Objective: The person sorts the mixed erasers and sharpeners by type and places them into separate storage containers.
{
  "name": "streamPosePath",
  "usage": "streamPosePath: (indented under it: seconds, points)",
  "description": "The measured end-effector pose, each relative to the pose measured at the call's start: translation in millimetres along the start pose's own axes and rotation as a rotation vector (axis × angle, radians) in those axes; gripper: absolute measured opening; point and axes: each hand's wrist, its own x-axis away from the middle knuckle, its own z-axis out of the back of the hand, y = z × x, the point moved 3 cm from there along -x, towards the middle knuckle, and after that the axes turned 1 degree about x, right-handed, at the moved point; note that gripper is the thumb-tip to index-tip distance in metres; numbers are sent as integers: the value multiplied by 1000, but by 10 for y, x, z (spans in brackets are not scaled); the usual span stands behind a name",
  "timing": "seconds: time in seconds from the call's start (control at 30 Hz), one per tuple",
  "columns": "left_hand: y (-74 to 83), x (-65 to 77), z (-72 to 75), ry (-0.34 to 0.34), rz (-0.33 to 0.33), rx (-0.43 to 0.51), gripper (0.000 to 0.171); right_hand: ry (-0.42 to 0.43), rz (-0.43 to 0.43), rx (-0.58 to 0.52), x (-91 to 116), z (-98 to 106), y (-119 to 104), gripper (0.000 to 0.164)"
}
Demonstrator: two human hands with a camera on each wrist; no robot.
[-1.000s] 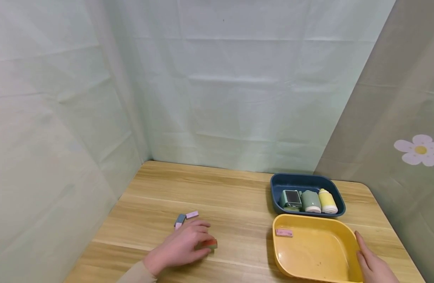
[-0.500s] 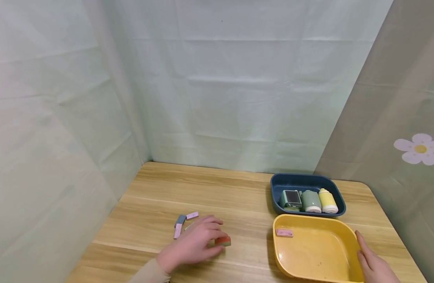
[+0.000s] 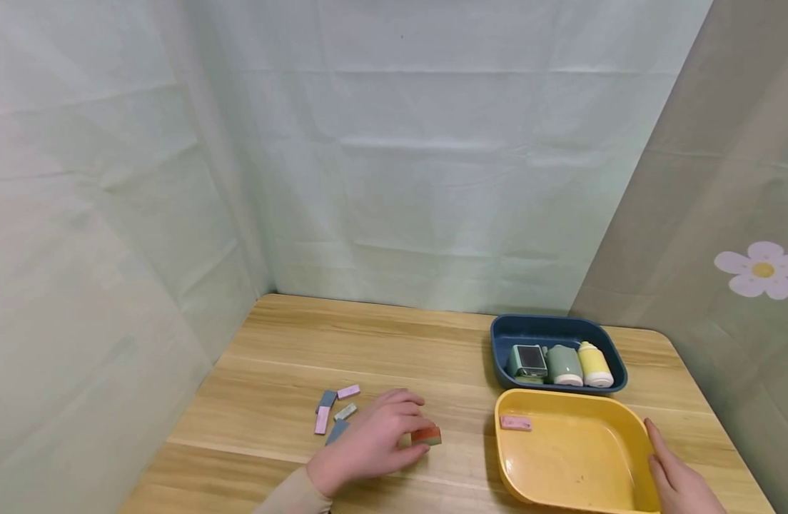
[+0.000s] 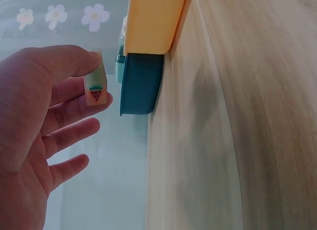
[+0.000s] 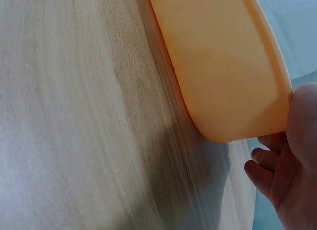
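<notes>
Between its thumb and fingers, my left hand (image 3: pixel 377 435) pinches a small block-shaped eraser (image 4: pixel 96 84), pale green and orange with a watermelon-slice print, held above the table. The other fingers of that hand are spread. To its left lie several small erasers: a pink one (image 3: pixel 322 420), a lilac one (image 3: pixel 349 391), a whitish one (image 3: pixel 345 412) and blue-grey ones (image 3: pixel 326 400), one partly hidden by the hand. My right hand (image 3: pixel 679 475) holds the right edge of a yellow tub (image 3: pixel 580 457). Inside the tub lies one pink eraser (image 3: pixel 516 423).
Directly behind the yellow tub stands a dark blue tub (image 3: pixel 542 327) holding a teal box-like item (image 3: pixel 527 363), a grey-green bottle-shaped item (image 3: pixel 564 365) and a yellow and white one (image 3: pixel 595 365). Cloth curtains (image 3: pixel 420 178) surround the wooden table (image 3: pixel 394 335).
My left hand has moved right with the watermelon eraser, uncovering more of the erasers behind it. My right hand and both tubs stay in place.
</notes>
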Motion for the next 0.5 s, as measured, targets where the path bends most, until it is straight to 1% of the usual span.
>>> streamPosePath:
  seconds: [0.2, 0.33, 0.4, 0.5]
  points:
    - [34, -94, -9, -17, 21, 10, 20, -15, -11, -15, -6, -3, 10, 66]
    - [70, -182, -22, -39, 33, 11, 21, -8, -4, -15, -3, -1, 11, 65]
    - [93, -234, -30, -45, 32, 10, 22, -7, -5, -15, 0, 0, 7, 65]
    - [134, -317, -45, -40, 10, -4, 21, -2, -1, -18, 2, 0, 8, 64]
